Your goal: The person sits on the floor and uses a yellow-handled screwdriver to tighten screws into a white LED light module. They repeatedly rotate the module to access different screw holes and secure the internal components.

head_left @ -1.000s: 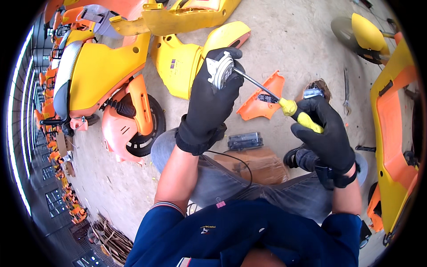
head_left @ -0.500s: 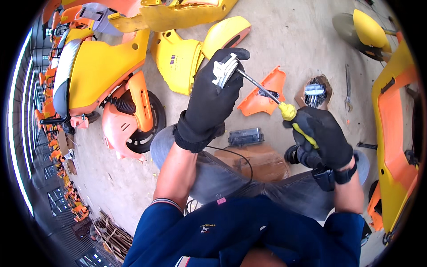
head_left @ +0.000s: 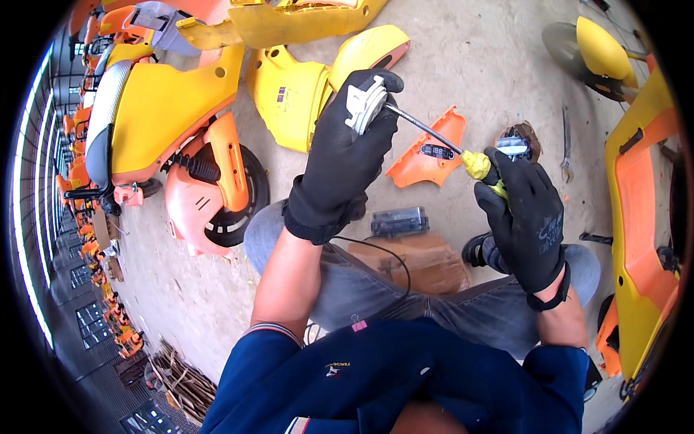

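Both hands wear black gloves. My left hand is closed on a small white plastic part, held up above my knee. A screwdriver with a yellow handle slants down to the right from that part. Its metal shaft reaches the part's right side, but the tip is hidden by the glove. My right hand grips the handle's rear end between thumb and fingers, with its back turned up. Beyond the shaft lies an orange panel with a small dark display set in it.
A dark clear-lidded box stands by a brown cardboard piece between my legs. An opened package of small metal parts and a wrench lie ahead. Yellow body panels, a yellow-orange scooter and another frame surround me.
My right hand has turned and loosened around the screwdriver handle, its fingers now straighter. The screwdriver's handle end has shifted slightly up and right; the white part has tilted a little.
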A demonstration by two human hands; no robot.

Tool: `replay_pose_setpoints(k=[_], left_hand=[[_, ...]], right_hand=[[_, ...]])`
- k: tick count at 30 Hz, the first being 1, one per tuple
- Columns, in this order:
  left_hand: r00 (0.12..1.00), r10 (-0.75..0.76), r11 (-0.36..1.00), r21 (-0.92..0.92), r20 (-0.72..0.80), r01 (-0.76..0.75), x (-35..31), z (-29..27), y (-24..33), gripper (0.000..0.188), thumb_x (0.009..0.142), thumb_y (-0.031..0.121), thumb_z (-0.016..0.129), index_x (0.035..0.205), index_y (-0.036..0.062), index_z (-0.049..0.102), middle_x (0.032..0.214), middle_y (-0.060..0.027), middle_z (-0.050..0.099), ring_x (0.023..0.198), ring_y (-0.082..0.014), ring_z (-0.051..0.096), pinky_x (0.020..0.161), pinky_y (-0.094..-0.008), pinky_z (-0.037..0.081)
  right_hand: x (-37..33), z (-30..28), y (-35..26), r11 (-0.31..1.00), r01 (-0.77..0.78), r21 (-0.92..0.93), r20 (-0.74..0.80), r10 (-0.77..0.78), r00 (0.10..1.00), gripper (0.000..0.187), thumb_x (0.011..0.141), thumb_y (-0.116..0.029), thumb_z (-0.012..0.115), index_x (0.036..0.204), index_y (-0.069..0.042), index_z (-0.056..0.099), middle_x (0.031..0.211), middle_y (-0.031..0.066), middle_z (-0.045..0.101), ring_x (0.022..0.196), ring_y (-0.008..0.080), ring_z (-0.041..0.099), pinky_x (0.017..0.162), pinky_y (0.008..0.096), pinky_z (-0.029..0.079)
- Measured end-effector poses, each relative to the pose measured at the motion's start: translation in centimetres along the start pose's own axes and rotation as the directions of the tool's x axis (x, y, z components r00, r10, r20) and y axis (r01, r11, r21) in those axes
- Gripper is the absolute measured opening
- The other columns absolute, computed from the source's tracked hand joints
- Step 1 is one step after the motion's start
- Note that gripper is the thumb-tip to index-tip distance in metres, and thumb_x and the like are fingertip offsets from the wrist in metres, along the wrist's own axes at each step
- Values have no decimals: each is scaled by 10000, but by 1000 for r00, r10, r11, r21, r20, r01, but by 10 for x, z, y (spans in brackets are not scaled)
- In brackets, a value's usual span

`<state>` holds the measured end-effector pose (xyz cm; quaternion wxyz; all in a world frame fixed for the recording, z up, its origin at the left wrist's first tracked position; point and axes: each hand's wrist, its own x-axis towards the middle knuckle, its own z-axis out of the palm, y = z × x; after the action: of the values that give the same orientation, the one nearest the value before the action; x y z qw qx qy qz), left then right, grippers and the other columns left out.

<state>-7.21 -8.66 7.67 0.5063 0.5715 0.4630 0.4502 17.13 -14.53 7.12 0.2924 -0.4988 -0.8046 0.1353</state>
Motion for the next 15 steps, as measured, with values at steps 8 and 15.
replay_pose_setpoints(k=[8,15], left_hand=[[994,8,973,227,106,-32,-9,-2,-3,303,854,-28,559,1152,23,573,999,-31,535,897,-116,514,808,-262,428],[999,-18,997,79,49,15,-9,-2,2,290,881,20,551,1170,45,558,873,0,541,734,-72,502,670,-240,438]], right_hand=[[-9,-2,11,783,-393,482,403,200,893,258,921,-173,637,1114,-2,628,764,83,620,611,186,589,561,305,470],[8,-23,8,28,-852,523,832,200,518,296,908,-162,594,1160,-6,602,880,33,611,617,83,543,612,240,466]])
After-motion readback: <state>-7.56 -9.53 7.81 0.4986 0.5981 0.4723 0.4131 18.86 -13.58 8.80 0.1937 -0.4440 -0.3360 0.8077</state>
